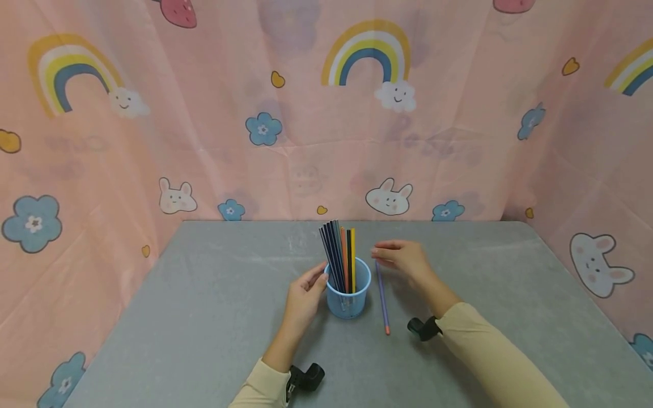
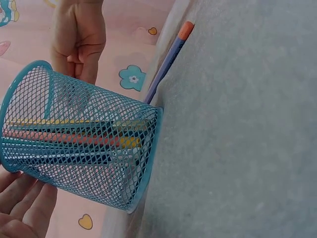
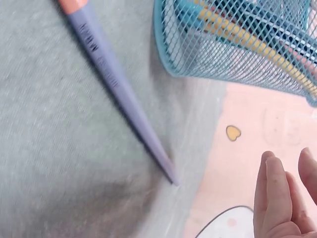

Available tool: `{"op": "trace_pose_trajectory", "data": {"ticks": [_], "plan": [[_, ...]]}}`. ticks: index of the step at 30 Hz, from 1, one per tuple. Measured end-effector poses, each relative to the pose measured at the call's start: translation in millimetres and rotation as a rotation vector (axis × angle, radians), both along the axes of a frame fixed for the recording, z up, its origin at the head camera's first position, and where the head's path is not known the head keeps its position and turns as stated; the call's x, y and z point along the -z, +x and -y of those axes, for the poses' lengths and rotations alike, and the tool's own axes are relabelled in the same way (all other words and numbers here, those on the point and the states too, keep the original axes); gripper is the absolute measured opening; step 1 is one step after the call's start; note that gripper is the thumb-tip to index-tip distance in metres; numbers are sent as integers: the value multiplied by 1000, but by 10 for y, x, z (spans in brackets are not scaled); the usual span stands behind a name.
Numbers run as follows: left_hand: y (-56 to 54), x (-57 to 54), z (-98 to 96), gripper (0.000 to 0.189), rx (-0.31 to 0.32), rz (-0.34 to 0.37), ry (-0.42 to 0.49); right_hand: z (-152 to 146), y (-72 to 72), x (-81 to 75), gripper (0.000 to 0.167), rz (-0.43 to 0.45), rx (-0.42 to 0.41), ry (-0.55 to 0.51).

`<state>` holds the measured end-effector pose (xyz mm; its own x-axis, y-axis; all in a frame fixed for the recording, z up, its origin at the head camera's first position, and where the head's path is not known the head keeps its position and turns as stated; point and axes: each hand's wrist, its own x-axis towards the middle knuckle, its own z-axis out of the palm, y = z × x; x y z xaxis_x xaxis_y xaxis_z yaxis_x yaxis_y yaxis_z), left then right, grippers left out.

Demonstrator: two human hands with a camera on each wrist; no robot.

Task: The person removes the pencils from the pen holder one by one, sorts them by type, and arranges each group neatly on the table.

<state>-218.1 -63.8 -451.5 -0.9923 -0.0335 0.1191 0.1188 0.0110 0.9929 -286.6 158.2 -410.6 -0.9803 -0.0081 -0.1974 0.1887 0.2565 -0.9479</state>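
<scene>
A light blue mesh pencil cup stands upright on the grey table. Inside it lean several dark pencils, an orange one and a yellow one. My left hand is at the cup's left side, fingertips touching it just below the rim; its fingers look fairly straight in the left wrist view. A purple pencil with an orange end lies on the table right of the cup, that end towards me. Over its far end hovers my right hand, fingers extended and holding nothing.
Behind the grey table hangs a pink printed curtain, which also runs along both sides. Small black devices are strapped on the left wrist and the right wrist.
</scene>
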Motion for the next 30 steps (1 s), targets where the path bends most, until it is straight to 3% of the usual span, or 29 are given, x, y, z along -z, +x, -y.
{"op": "trace_pose_trajectory", "data": {"ticks": [21, 30], "plan": [[-12, -3, 2, 35, 1, 4, 12, 249, 41, -190, 44, -59, -99, -40], [2, -10, 2, 36, 5, -11, -6, 327, 53, -216, 39, -78, -86, -80]]}}
